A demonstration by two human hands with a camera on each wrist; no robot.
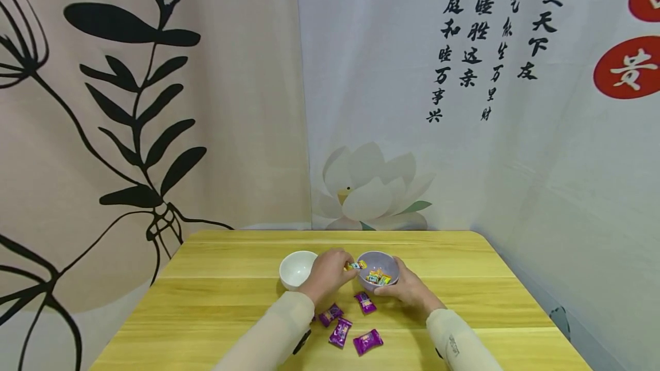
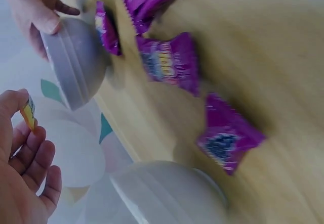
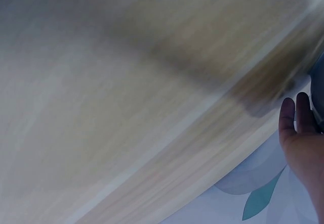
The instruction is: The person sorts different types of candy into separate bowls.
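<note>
My left hand (image 1: 330,273) pinches a yellow-wrapped candy (image 1: 357,265) between thumb and fingers, over the left rim of a light purple bowl (image 1: 366,284). Several more yellow-wrapped candies (image 1: 378,277) lie inside that bowl. From the right side, my right hand (image 1: 409,289) grips the bowl, its thumb at the near side. The left wrist view shows the pinched candy (image 2: 28,113) at the fingertips, with the other fingers loosely bent. Only part of the right hand (image 3: 304,138) and a dark sliver of the bowl show in the right wrist view.
A white bowl (image 1: 295,271) stands left of the purple one, partly behind my left hand. Several purple-wrapped candies (image 1: 340,333) lie scattered on the wooden table (image 1: 454,262) in front of the bowls. A printed cloth (image 1: 247,102) hangs behind the table.
</note>
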